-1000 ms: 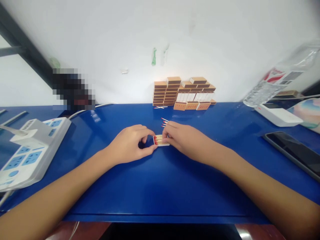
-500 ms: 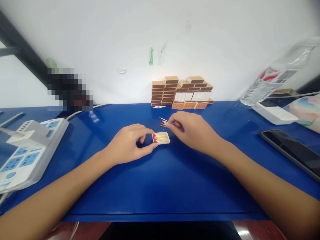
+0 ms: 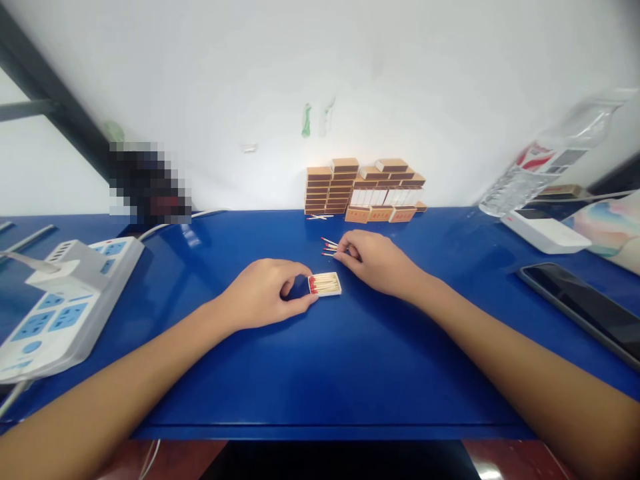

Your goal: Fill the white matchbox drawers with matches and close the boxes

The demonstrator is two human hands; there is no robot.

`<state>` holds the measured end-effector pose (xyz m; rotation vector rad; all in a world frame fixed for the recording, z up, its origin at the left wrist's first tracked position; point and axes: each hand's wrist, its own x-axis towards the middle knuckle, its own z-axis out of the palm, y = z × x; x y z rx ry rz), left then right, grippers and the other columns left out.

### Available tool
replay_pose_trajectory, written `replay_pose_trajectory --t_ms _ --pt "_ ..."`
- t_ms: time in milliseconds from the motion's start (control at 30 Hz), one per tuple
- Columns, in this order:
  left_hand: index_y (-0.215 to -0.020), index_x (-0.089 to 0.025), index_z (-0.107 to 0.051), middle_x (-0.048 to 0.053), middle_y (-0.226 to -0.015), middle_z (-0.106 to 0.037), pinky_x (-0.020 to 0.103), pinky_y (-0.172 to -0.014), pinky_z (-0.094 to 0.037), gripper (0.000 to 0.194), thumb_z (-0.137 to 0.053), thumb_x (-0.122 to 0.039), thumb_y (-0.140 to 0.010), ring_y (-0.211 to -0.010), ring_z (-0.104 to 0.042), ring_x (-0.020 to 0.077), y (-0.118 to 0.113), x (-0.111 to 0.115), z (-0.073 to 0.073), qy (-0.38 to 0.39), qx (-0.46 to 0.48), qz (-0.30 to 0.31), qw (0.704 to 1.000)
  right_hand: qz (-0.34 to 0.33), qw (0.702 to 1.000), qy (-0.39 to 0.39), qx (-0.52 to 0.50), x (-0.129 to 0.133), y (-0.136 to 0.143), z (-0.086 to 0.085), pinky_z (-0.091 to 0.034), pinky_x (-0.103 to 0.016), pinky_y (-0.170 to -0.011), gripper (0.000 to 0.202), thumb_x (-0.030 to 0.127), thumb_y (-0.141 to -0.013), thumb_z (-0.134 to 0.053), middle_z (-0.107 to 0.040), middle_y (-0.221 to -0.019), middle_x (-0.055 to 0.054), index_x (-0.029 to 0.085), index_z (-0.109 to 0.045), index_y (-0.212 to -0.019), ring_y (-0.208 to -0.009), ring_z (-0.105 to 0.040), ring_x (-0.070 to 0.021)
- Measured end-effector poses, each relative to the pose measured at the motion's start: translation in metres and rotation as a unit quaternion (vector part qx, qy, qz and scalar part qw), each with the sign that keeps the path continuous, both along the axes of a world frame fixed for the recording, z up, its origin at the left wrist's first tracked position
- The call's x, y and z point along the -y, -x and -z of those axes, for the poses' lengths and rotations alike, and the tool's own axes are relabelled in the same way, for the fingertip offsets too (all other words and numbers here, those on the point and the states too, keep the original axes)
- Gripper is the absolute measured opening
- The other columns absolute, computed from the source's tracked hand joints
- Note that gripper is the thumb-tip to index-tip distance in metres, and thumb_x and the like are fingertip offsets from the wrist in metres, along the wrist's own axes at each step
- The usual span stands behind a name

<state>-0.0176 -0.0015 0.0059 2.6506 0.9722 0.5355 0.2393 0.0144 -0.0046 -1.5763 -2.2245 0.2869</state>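
Note:
A small white matchbox tray [image 3: 336, 293] lies on the blue table [image 3: 300, 380], filled with red-tipped matches [image 3: 326, 284] whose heads point left. My left hand [image 3: 267, 293] grips the tray's left end between thumb and fingers. Just beyond and to the right, my right hand [image 3: 373, 259] has its thumb and index finger pinched at a few loose matches [image 3: 329, 245]. Their red heads stick out to the left of the fingertips; the other ends are hidden by the hand.
Stacked matchboxes [image 3: 333, 190] stand against the wall, with loose matches [image 3: 319, 217] before them. A power strip [image 3: 65, 313] is at left. On the right are a plastic bottle [image 3: 540, 160], a white device [image 3: 547, 232] and a phone [image 3: 583, 307].
The view has shifted slightly. My left hand remains on the tray, and my right hand stays at the loose matches with its fingers pinched.

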Motion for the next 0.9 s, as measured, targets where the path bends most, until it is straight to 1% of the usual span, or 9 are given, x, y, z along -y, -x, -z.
replay_pose_trajectory --t_ms 100,167,367,500,700,900 --pt "-0.113 -0.022 -0.076 -0.005 -0.064 -0.058 0.024 -0.056 -0.037 0.027 -0.072 -0.038 -0.091 -0.056 -0.052 0.0105 -0.001 0.000 0.001 -0.002 0.015 0.000 1.000 -0.003 1.000 -0.007 -0.003 -0.001 -0.002 0.001 -0.033 -0.030 -0.064 0.010 0.030 -0.098 -0.062 -0.065 -0.085 -0.003 0.021 -0.062 -0.094 -0.069 -0.052 -0.0158" --pt "-0.113 -0.022 -0.076 -0.005 -0.064 -0.059 0.024 -0.057 -0.037 0.027 -0.072 -0.037 -0.091 -0.055 -0.052 0.0105 -0.001 0.001 0.001 -0.013 0.022 0.001 1.000 0.001 1.000 -0.010 0.000 -0.001 -0.002 0.002 -0.034 -0.030 -0.065 0.010 0.030 -0.098 -0.062 -0.064 -0.085 -0.003 0.021 -0.062 -0.096 -0.069 -0.052 -0.0162" --pt "-0.113 -0.021 -0.075 -0.005 -0.066 -0.060 0.025 -0.057 -0.037 0.027 -0.071 -0.038 -0.091 -0.056 -0.052 0.0101 0.000 0.001 0.000 -0.015 0.009 0.001 1.000 0.002 1.000 0.003 0.014 -0.001 -0.002 0.002 -0.033 -0.030 -0.065 0.011 0.028 -0.101 -0.058 -0.065 -0.085 -0.004 0.020 -0.060 -0.094 -0.069 -0.052 -0.0164" --pt "-0.113 -0.022 -0.075 -0.005 -0.066 -0.060 0.024 -0.057 -0.037 0.027 -0.071 -0.038 -0.092 -0.056 -0.052 0.0102 0.001 0.000 -0.001 -0.015 0.011 -0.007 1.000 -0.005 1.000 -0.011 0.003 -0.002 -0.004 0.002 -0.035 -0.030 -0.066 0.008 0.028 -0.100 -0.060 -0.065 -0.088 -0.004 0.020 -0.060 -0.098 -0.071 -0.054 -0.0167" --pt "-0.113 -0.022 -0.075 -0.005 -0.066 -0.058 0.024 -0.057 -0.036 0.028 -0.071 -0.040 -0.092 -0.056 -0.051 0.0100 0.001 0.001 -0.001 -0.016 0.008 -0.008 1.000 -0.015 0.999 -0.020 0.027 -0.004 -0.007 0.004 -0.039 -0.030 -0.070 0.011 0.024 -0.102 -0.055 -0.066 -0.098 -0.007 0.019 -0.060 -0.094 -0.078 -0.057 -0.0181" --pt "-0.112 -0.022 -0.075 -0.005 -0.066 -0.058 0.024 -0.058 -0.036 0.028 -0.070 -0.041 -0.092 -0.057 -0.052 0.0101 0.001 0.001 -0.001 -0.007 0.004 -0.019 1.000 -0.022 0.998 -0.044 0.033 -0.008 -0.013 0.004 -0.041 -0.030 -0.072 0.007 0.024 -0.101 -0.060 -0.066 -0.098 -0.007 0.019 -0.062 -0.097 -0.080 -0.058 -0.0188"
